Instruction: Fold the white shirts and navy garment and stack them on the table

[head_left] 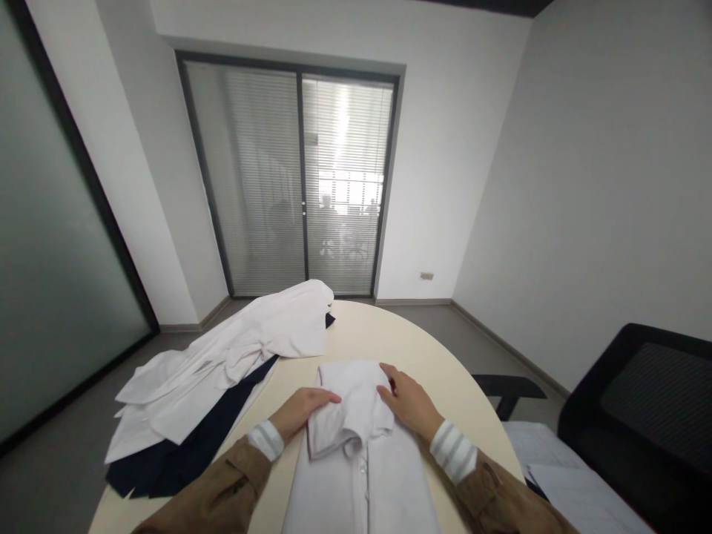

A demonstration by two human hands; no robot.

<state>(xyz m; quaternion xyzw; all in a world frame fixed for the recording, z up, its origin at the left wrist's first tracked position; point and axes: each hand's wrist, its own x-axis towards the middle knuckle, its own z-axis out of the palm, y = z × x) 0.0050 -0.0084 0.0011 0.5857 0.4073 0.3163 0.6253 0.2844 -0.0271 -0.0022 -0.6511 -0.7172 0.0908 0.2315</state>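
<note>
Both hands lie flat and open, left hand point(303, 410) and right hand point(409, 402) pressing the white shirt point(356, 445) between them, apparently smoothing its collar point(339, 430) mid-fold.

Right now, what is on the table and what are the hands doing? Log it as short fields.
left hand: flat on collar of white shirt
right hand: flat on the shirt's upper edge
white shirt: buttoned, lying before the person
table: round, cream top
clothes pile: white garments over dark navy cloth, far left
chair: black, to the right
</note>
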